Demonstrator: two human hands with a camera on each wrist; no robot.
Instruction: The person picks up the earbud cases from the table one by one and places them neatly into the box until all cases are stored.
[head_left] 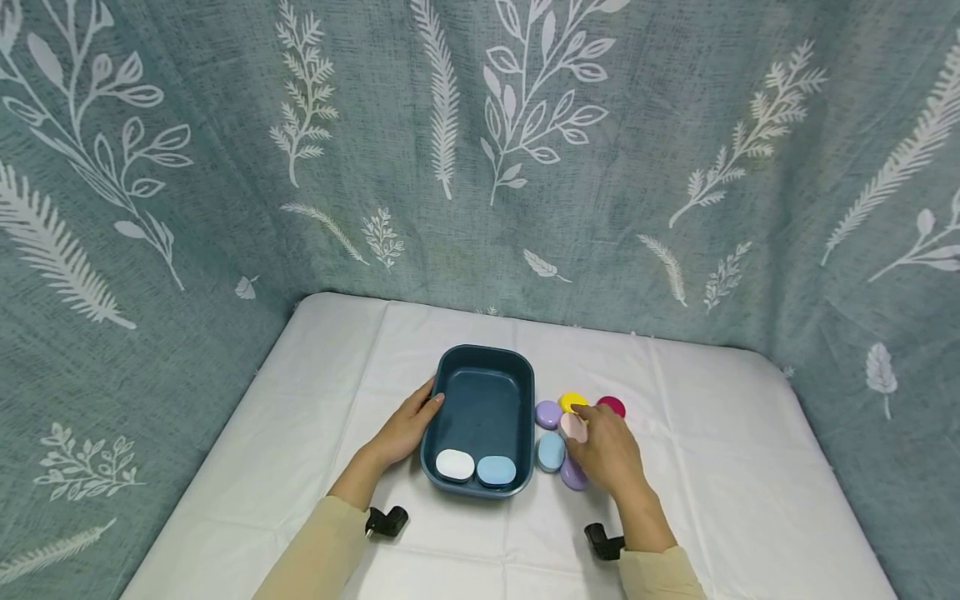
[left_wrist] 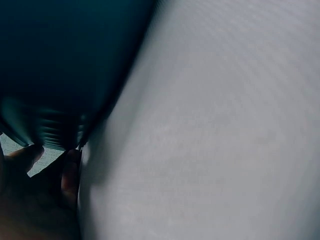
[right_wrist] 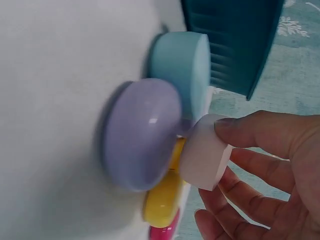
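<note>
On a white-clothed table (head_left: 712, 433) against leaf-print curtains (head_left: 225, 167), right hand (head_left: 611, 454) fingers clamped on pink case (head_left: 574, 427), left hand (head_left: 405, 429) fingers straight against blue bin (head_left: 484, 360).

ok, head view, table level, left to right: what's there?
left hand on the bin's edge → blue bin with white case and blue case inside → purple case → pink case pinched by the right hand → red case

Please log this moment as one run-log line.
left hand: steadies blue bin | right hand: pinches pink case | bin: two cases
</note>
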